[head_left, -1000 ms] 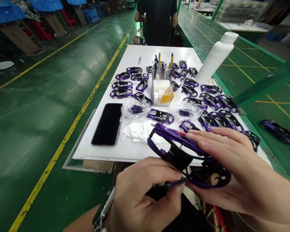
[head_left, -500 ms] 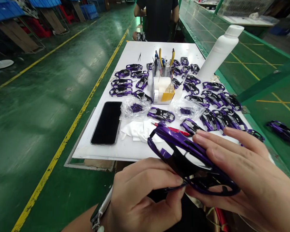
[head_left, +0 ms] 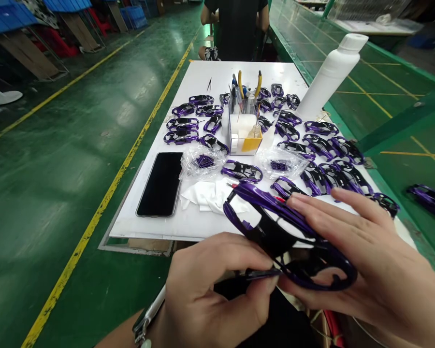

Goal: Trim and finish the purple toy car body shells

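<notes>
A purple and black toy car body shell (head_left: pixel 271 237) is held over the near edge of the white table, tilted, with its window openings showing the table through them. My right hand (head_left: pixel 362 251) grips it from the right, fingers along its upper side and thumb beneath. My left hand (head_left: pixel 224 285) pinches a thin dark part (head_left: pixel 259 274) between thumb and forefinger, its tip against the lower edge of the shell. Whether that part is joined to the shell I cannot tell. Just behind the shell lie a white cloth (head_left: pixel 206 195) and a red pen, partly covered.
Many similar car shells (head_left: pixel 181 137) lie over the table (head_left: pixel 130 227). A phone (head_left: pixel 160 183) rests at left. Two plastic bags (head_left: pixel 203 162) hold small purple parts. Behind are a tool holder (head_left: pixel 244 130) with pliers and a leaning white bottle (head_left: pixel 331 75). A person (head_left: pixel 242 29) sits beyond.
The shell has turned slightly in my right hand, its rear opening showing more. My left hand has shifted a little, and the thin dark part shows more plainly.
</notes>
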Demonstrator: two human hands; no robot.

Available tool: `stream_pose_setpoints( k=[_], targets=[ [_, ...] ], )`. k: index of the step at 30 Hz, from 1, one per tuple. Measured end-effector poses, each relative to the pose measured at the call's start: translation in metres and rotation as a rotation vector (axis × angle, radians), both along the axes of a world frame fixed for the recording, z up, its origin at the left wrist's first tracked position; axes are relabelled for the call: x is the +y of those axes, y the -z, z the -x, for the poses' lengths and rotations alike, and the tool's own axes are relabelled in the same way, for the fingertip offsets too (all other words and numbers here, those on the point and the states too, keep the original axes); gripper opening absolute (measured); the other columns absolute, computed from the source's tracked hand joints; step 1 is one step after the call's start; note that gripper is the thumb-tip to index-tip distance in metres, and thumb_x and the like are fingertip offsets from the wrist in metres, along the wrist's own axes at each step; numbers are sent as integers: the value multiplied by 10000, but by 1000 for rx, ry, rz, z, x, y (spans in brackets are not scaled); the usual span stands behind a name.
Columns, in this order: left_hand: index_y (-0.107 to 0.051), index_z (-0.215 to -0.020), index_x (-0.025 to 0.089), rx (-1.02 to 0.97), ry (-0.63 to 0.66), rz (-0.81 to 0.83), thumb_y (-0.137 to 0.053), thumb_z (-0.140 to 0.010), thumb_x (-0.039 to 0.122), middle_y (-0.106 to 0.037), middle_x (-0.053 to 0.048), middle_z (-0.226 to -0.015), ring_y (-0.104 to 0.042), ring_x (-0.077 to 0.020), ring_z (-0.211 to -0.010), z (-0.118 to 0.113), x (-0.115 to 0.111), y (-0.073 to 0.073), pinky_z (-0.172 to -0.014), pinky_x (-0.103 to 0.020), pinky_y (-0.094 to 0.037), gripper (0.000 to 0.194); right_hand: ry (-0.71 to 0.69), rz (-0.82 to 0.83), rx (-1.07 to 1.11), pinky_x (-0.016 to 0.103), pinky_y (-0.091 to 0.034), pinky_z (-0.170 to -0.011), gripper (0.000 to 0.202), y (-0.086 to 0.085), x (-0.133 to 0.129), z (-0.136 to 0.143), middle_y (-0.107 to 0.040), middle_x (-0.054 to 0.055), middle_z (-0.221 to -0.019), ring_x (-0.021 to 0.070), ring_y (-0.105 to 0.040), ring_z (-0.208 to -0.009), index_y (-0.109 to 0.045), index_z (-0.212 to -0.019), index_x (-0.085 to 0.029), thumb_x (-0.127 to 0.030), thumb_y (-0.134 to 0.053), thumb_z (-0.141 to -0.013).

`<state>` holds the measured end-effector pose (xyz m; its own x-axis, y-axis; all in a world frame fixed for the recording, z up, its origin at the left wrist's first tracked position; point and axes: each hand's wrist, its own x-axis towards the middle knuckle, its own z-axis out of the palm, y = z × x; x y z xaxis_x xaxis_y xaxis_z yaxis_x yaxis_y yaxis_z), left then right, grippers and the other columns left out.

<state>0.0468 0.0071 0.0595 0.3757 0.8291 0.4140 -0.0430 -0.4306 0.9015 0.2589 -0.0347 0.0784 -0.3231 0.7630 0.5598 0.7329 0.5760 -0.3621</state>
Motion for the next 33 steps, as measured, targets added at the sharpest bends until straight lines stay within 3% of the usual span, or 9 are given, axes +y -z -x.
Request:
stream_pose_setpoints(
  k=[4,8,13,16,18,20,23,33],
  targets=[
    [-678,-980,301,-86,-62,222,-865,-767,244,-727,15,-820,-698,-179,-703,2,-2,5,-642,-282,-600,289,67,-10,126,460,-367,-1230,568,9,3,5,-672,107,-1331,300,-657,-1211,-488,-1489,-200,-448,-635,-1000],
    [-616,-1041,297,-178,-88,343,-920,-682,465,-614,14,-931,-603,-160,-807,0,3,9,-765,-278,-550,500,123,-21,208,554,-478,-1136,551,16,3,10,-709,107,-1248,350,-697,-1123,-522,-1462,-225,-460,-643,-978],
    [-566,-1134,312,-183,-103,497,-897,-744,429,-580,5,-1084,-586,-146,-966,-6,10,18,-890,-252,-525,524,66,-2,243,499,-531,-1102,621,12,4,10,-743,79,-1169,328,-727,-1055,-556,-1433,-223,-343,-794,-872],
    [-568,-1187,332,-254,-2,575,-905,-748,400,-611,10,-1128,-622,-149,-1064,-9,11,24,-935,-227,-533,558,103,97,400,475,-569,-1055,566,16,2,10,-742,66,-1193,343,-719,-1081,-626,-1374,-255,-398,-815,-860],
    [-576,-1238,331,-283,95,609,-883,-773,420,-639,-9,-1180,-641,-179,-1115,-10,11,26,-954,-247,-556,564,79,203,569,373,-630,-935,522,22,2,11,-755,53,-1163,306,-747,-1003,-666,-1328,-267,-449,-812,-861],
    [-595,-1260,322,-324,169,635,-844,-816,429,-679,-24,-1166,-686,-195,-1075,-12,11,26,-933,-268,-591,520,14,308,746,271,-647,-812,457,26,3,12,-775,36,-1096,252,-769,-892,-696,-1284,-273,-461,-793,-879],
    [-628,-1242,324,-375,227,677,-824,-845,384,-734,-11,-1095,-746,-176,-934,-13,11,24,-862,-254,-630,447,-22,387,903,217,-633,-755,378,29,6,14,-789,19,-1015,214,-770,-821,-728,-1227,-282,-459,-774,-896],
    [-690,-1102,246,-384,165,701,-868,-796,355,-794,-39,-957,-769,-195,-850,-12,13,23,-754,-250,-638,370,-46,413,862,264,-645,-752,344,35,7,13,-788,23,-1002,237,-768,-822,-724,-1237,-308,-479,-706,-939]
  ],
)
